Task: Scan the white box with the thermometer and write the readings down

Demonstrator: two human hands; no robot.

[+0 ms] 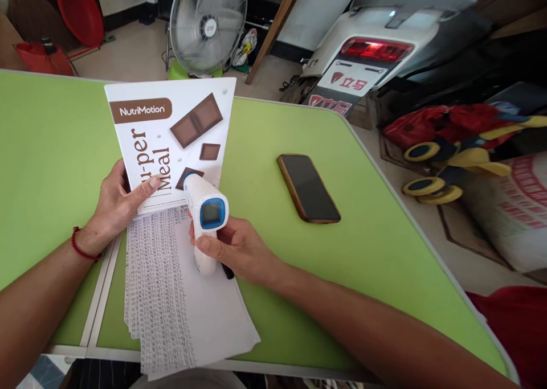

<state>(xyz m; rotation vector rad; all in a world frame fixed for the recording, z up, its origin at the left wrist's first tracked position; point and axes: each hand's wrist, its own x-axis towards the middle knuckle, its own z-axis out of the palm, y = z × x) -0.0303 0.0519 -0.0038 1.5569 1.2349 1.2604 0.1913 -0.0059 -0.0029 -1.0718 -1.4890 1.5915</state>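
Observation:
My left hand (122,195) grips the lower left corner of a white box (147,132), its thumb across the front. The box is printed "NutriMotion" and shows pictures of chocolate pieces; it is tilted up over the table. In my right hand (235,244) is a white infrared thermometer (205,198) with a blue-rimmed screen, fingers wrapped round its handle. Its head points at the lower part of the box, and whether the two touch I cannot tell. Beneath both lie sheets of paper (213,326) with rows of handwriting. A small black object (228,271) shows partly beside the thermometer's handle.
A phone (310,188) in a brown case lies on the green table (367,263) to the right. Beyond the table stand a fan (209,27) and a white scooter (380,41). A yellow and blue wheeled thing (453,170) is at the right, near a sack (513,212).

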